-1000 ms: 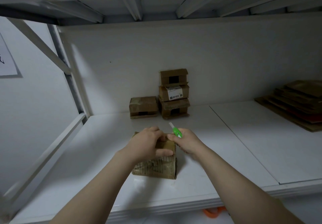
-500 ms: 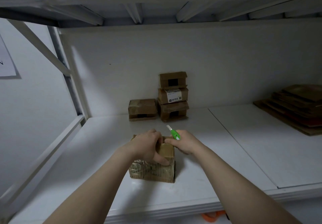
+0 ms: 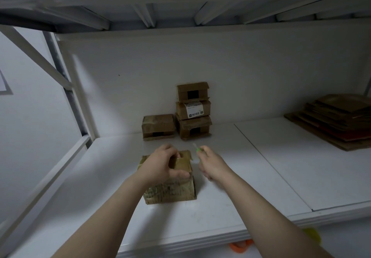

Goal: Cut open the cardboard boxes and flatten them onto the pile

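A white shelf point(image 3: 261, 167) carries everything. At its far right lies the pile point(image 3: 337, 121) of flattened cardboard, well apart from the work. Against the back wall stands a stack point(image 3: 193, 110) of three taped boxes, with a single box point(image 3: 158, 126) just beside it on the left; all four look sealed. Near the front edge sits the front box point(image 3: 170, 189), upright and wrapped in tape, with a top flap at its far right corner seemingly lifted a little.

The left hand point(image 3: 160, 165) grasps this box from above, fingers curled over the far side of the top and thumb on the near edge. The right hand point(image 3: 210, 164) is clenched round a small green cutter point(image 3: 196, 148), held just beside the box's far right corner and clear of it. The cutter is too blurred to tell whether its blade is out.

The step in hand appears to be cutting this box open, with the top seam likely partly done. The next move probably calls for bringing the blade down onto the tape while the left hand steadies the box, fingers off the cut line. The box can then be folded flat and carried right to the pile.
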